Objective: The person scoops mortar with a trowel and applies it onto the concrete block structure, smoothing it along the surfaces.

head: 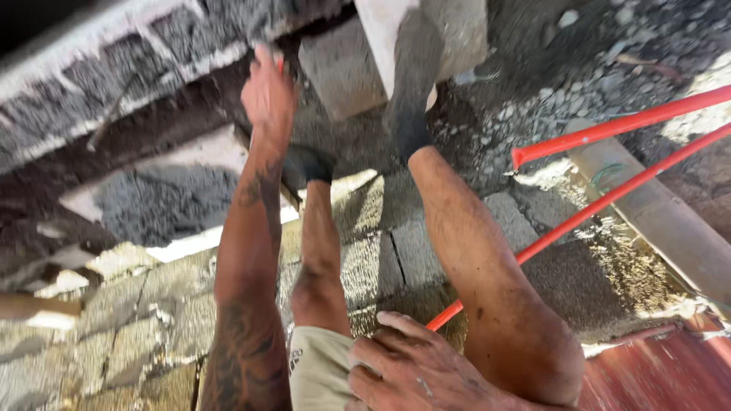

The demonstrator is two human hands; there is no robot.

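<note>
Down below the camera, the left hand [268,91] reaches out at arm's length toward a rough wall of grey concrete blocks [114,84]. Its fingers are curled closed around something with a small red part [280,65] that shows just at the fingertips; what that thing is cannot be told, since the hand hides nearly all of it. Just right of that grip stands a single grey block [343,68], and below the grip lies a heap of wet grey mortar [164,202] on a pale board.

The right hand [411,373] rests near the right knee with its fingers loosely bent and nothing in them. It lies against the beige shorts [320,369]. Just beyond that hand a thin red rod [586,213] runs away up to the right, and a second red rod [609,125] lies farther off in the same direction. Both feet, in dark shoes [407,133], stand on a floor of laid blocks [411,251] between the two hands.
</note>
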